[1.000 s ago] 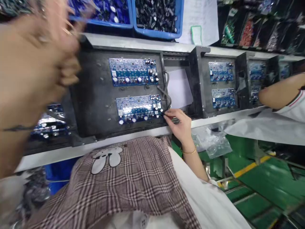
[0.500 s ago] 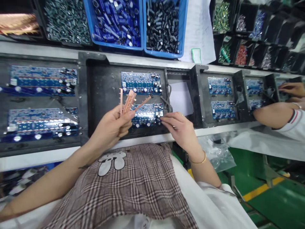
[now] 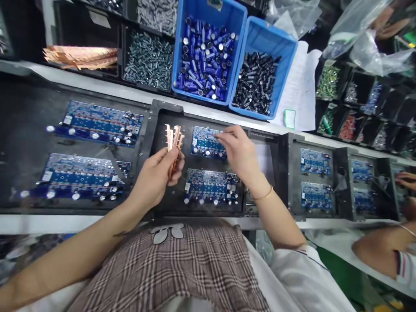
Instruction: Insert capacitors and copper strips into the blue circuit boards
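Note:
Several toothed copper strips (image 3: pixel 174 138) stand upright in my left hand (image 3: pixel 159 173), whose fingers are wrapped round their lower ends. My right hand (image 3: pixel 241 155) is over the right end of the upper blue circuit board (image 3: pixel 205 141), thumb and fingertips pinched together. Whatever lies between those fingertips is too small or hidden to tell. Just below, the lower circuit board (image 3: pixel 209 187) lies flat in the same black tray (image 3: pixel 169 206), with several capacitors along its front edge.
Behind the tray stand blue bins of blue capacitors (image 3: pixel 208 60) and black capacitors (image 3: pixel 256 80). More copper strips (image 3: pixel 81 57) fill a black bin at the left. Other boards (image 3: pixel 100 121) lie left and right. A co-worker's arm (image 3: pixel 380 247) is at the far right.
My right hand has moved from the lower board's right end up to the upper board. The copper strips in my left hand are bunched closer together. The view has shifted.

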Motion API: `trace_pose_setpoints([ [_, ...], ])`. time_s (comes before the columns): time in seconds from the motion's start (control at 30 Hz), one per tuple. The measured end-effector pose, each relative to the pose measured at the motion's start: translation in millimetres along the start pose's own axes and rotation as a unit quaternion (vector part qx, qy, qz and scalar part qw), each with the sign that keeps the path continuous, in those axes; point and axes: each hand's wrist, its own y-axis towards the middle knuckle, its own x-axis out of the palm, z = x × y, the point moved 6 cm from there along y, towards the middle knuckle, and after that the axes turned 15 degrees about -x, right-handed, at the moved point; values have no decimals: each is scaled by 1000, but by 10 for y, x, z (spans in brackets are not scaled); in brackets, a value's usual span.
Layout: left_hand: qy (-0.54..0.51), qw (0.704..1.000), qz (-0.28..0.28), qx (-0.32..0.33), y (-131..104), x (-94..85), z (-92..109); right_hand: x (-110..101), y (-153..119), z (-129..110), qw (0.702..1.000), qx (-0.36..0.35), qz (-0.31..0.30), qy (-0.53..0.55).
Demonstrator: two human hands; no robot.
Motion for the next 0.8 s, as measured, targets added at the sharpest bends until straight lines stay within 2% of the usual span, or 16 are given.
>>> trace_pose_setpoints([
  [0.1, 12, 1000, -2, -18, 96, -48, 19, 287, 162, 128, 977, -94, -123, -148],
  [0.17, 22, 1000, 4, -15, 132, -59, 23, 436, 208, 184, 965, -119, -152, -179],
  [0.27, 43, 999, 24, 6, 149, -65, 43, 539, 228, 251, 962, -124, -165, -181],
  [0.4, 94, 993, 47, 50, 108, -53, 84, 494, 221, 255, 966, -110, -169, -164],
  [0.47, 127, 989, 44, 69, 70, -37, 94, 403, 207, 171, 975, -87, -154, -138],
  [0.53, 172, 980, 46, 88, 25, -21, 106, 297, 175, 27, 989, -55, -124, -58],
  [0.6, 247, 959, 77, 120, -32, -6, 145, 208, 126, -143, 993, -32, -91, 61],
  [0.67, 336, 920, 122, 162, -95, 39, 206, 141, 73, -283, 987, -19, -73, 144],
  [0.73, 412, 878, 145, 193, -139, 125, 250, 87, 27, -376, 983, -27, -77, 163],
  [0.8, 467, 846, 156, 207, -148, 212, 268, 68, -14, -446, 980, -55, -115, 155],
])
